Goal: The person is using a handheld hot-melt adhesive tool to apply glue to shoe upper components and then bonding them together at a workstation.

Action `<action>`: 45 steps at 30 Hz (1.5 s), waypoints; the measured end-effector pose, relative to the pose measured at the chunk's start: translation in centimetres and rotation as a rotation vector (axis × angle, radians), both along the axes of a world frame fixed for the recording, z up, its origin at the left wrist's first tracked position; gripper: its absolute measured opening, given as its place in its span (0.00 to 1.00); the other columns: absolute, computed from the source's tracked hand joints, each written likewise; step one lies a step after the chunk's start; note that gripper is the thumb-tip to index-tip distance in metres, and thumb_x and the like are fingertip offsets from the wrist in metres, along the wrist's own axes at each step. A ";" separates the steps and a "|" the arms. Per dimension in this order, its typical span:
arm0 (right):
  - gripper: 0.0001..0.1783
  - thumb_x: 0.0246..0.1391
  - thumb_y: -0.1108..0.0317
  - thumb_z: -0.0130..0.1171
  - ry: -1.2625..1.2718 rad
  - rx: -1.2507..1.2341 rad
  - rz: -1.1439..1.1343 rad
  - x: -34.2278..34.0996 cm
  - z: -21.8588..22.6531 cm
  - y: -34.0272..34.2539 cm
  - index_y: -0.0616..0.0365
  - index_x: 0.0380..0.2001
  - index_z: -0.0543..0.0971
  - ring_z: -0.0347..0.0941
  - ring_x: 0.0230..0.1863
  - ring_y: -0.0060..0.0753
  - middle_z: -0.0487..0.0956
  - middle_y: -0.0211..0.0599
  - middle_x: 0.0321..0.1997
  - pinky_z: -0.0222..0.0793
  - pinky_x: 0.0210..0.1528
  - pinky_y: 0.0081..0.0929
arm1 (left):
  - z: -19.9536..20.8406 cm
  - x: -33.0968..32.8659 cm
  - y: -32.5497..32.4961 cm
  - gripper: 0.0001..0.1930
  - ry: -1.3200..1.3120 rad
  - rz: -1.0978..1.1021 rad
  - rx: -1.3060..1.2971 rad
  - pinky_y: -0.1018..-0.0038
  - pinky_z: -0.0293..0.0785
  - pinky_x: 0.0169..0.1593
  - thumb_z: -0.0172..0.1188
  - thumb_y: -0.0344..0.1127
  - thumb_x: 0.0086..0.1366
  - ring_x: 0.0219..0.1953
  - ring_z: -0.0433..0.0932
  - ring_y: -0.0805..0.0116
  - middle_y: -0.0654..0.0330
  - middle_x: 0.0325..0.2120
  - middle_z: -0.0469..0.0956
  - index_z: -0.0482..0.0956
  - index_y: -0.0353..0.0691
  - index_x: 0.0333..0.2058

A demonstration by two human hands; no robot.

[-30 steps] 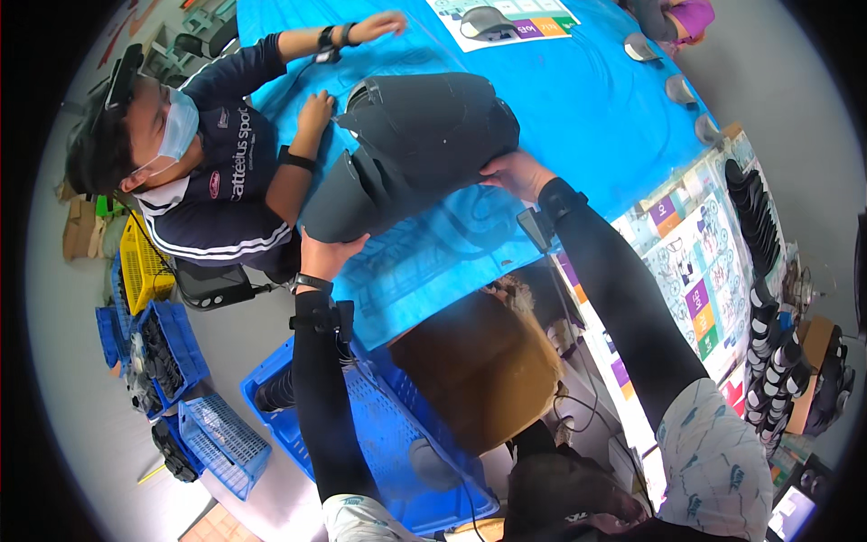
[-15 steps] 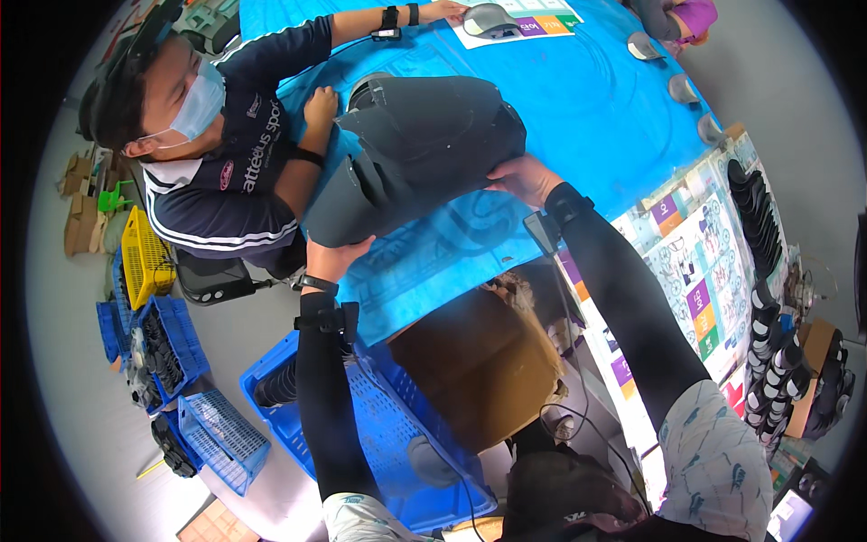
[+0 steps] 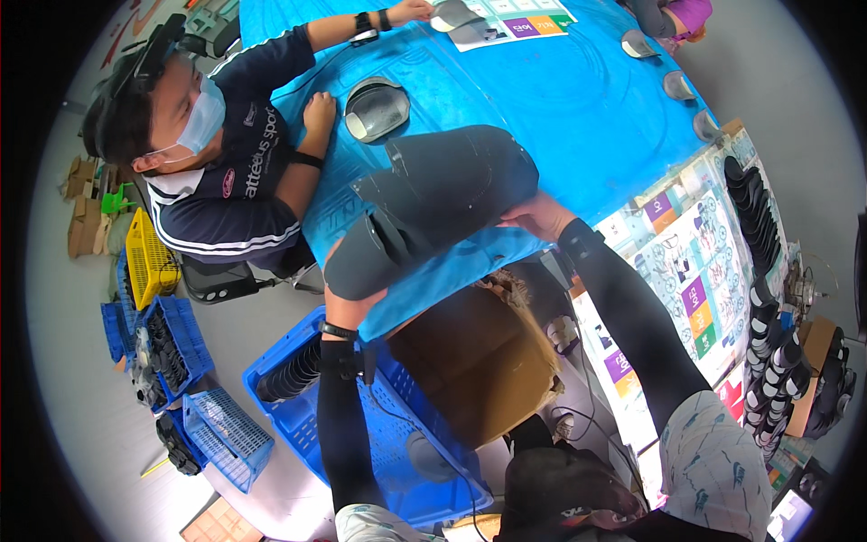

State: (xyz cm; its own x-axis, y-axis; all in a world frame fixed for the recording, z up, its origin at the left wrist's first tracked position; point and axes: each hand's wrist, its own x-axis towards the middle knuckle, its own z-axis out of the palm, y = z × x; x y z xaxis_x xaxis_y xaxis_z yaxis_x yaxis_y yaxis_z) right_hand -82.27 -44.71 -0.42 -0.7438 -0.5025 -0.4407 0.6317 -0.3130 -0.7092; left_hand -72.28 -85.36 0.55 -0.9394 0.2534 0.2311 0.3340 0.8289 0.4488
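Observation:
I hold a large dark grey curved panel (image 3: 456, 181) over the near edge of the blue-covered table (image 3: 578, 117). It looks like a padded sheet with a slit or fold near its left part. My right hand (image 3: 539, 217) grips its right end, fingers partly beneath it. Under the lower left end is my left hand (image 3: 354, 312), its fingers mostly hidden by the panel. A grey cup-shaped piece (image 3: 377, 110) lies on the table just beyond it.
A masked person (image 3: 244, 154) sits at the left, one hand on a grey curved piece (image 3: 454, 15). More curved pieces (image 3: 638, 43) line the far right table edge. Below are a blue crate (image 3: 388, 452) and a cardboard box (image 3: 479, 370). Black stacked pieces (image 3: 754, 212) stand right.
The panel and both my hands have moved nearer to me, the left hand most. The grey cup-shaped piece behind it is now uncovered. The other person's hand has shifted slightly left with its piece.

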 end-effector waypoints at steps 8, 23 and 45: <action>0.31 0.48 0.83 0.62 -0.011 -0.008 0.013 2.0 -0.3 1.0 0.55 0.58 0.76 0.78 0.56 0.37 0.80 0.38 0.56 0.74 0.61 0.38 | 3.4 2.3 3.6 0.36 0.073 0.078 0.109 0.62 0.71 0.59 0.80 0.32 0.38 0.54 0.77 0.52 0.52 0.50 0.78 0.78 0.38 0.51; 0.37 0.42 0.83 0.62 0.126 0.052 -0.185 3.9 0.4 1.8 0.60 0.60 0.73 0.76 0.48 0.32 0.79 0.36 0.52 0.73 0.53 0.30 | 2.8 3.5 2.2 0.62 -0.067 0.070 0.067 0.61 0.64 0.68 0.87 0.34 0.31 0.68 0.64 0.45 0.40 0.67 0.62 0.60 0.26 0.66; 0.41 0.59 0.38 0.57 0.401 0.879 -0.407 5.1 16.5 -3.6 0.65 0.59 0.74 0.70 0.62 0.54 0.76 0.56 0.57 0.67 0.62 0.40 | 20.9 0.9 18.1 0.53 -0.218 0.730 0.558 0.61 0.76 0.51 0.64 0.67 0.61 0.46 0.83 0.44 0.38 0.42 0.82 0.62 0.15 0.61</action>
State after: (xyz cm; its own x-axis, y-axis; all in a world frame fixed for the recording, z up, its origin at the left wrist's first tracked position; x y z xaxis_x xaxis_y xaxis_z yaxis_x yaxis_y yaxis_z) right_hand -77.19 -48.34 16.09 -0.9571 0.1961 -0.2131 0.2627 0.2784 -0.9238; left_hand -71.37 -67.30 21.48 -0.8589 -0.5088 -0.0583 -0.3212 0.4466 0.8351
